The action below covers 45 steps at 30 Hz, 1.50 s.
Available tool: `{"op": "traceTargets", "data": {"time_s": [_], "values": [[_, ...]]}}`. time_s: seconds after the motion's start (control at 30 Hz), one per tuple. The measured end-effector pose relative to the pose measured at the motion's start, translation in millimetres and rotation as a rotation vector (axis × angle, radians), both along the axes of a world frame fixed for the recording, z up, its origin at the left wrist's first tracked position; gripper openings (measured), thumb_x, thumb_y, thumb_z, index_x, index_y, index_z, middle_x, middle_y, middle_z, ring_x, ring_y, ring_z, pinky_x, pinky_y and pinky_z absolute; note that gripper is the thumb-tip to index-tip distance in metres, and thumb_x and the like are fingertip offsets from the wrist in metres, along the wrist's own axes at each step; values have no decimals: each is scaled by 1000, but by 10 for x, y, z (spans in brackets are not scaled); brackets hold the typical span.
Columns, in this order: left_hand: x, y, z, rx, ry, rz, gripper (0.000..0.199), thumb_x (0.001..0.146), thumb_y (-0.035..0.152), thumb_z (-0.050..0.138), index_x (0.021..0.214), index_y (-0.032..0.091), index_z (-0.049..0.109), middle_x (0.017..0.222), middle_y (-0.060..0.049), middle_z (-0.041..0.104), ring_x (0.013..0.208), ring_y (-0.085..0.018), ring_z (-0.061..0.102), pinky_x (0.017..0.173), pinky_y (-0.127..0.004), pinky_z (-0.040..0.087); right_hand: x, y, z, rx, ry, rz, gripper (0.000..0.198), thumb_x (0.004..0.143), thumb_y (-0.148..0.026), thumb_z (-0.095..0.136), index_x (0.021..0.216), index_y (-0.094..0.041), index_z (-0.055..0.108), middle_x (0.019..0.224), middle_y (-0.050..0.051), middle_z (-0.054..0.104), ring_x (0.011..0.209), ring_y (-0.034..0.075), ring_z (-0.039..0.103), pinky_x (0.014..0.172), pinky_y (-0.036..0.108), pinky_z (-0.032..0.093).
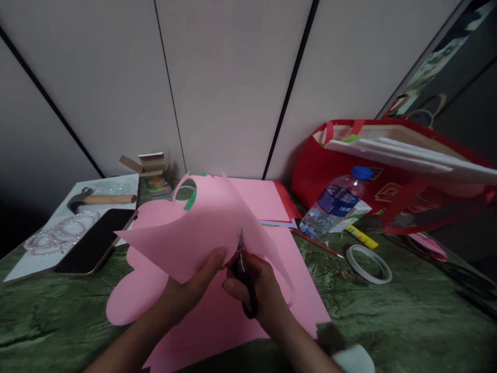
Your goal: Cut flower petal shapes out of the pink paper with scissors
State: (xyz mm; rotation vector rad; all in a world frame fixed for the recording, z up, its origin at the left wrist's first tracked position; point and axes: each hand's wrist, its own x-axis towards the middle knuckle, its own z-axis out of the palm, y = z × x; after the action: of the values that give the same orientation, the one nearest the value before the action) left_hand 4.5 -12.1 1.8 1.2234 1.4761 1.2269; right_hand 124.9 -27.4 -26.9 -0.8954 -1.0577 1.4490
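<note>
The relation that counts is blade to paper: the scissors (241,254) lie with their long axis pointing away from the person, tips against the raised pink sheet (202,223). The right hand (260,282) grips the handles at the sheet's near edge; the left hand (194,285) pinches that edge just left of the blades — thumb on top, other fingers hidden beneath. The sheet spreads ahead and to both sides, above more pink paper (217,336) — how deep the blades reach is unclear.

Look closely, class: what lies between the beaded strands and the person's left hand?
The head view shows the phone nearest the beaded strands, then green tabletop, then scalloped pink paper before the left hand.
</note>
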Motion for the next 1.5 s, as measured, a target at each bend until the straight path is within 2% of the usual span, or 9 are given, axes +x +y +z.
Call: {"op": "traceTargets", "data": {"time_s": [0.17,0.57,0.9,1.27,1.4,1.5], "values": [[3,-3,-6,-21,-1,34,23,61,42,67,62,20,60,77,-5,69,79,-23,64,74,-33,52,-6,5,-18,-23,-7,-9,17,60,-19,67,73,-17,56,51,-7,41,46,7,31,44,21,27],[-11,0,51,10,-8,-35,15,63,35,65,61,22,59,61,1,66,66,-20,63,66,-31,51,-21,11,-10,-96,-43,-48,18,55,-19,66,69,-17,55,48,-8,46,42,7,37,43,21,31],[-18,14,107,-14,70,-46,19,64,39,63,57,23,56,55,2,63,60,-20,63,61,-30,52,-21,2,52,-128,-80,-72,13,55,-18,63,65,-18,55,44,-7,49,39,8,41,39,20,32],[-42,71,66,10,83,4,22,61,41,66,60,19,60,59,-1,67,61,-21,64,59,-30,52,-29,-5,41,-178,-36,-62,14,55,-19,65,63,-18,54,46,-7,46,40,7,40,39,20,33],[-74,128,56,89,101,-74,21,65,39,63,57,19,61,61,-3,68,64,-22,65,60,-29,52,-43,-8,93,-183,-36,-52,12,53,-19,63,57,-18,52,51,-5,49,39,7,39,39,21,33],[-92,129,30,116,120,-102,20,68,38,61,66,19,64,67,-4,69,69,-22,65,63,-29,53,-52,-12,92,-161,-17,-60,12,53,-19,63,57,-18,52,51,-5,49,40,7,38,39,21,33]]}}
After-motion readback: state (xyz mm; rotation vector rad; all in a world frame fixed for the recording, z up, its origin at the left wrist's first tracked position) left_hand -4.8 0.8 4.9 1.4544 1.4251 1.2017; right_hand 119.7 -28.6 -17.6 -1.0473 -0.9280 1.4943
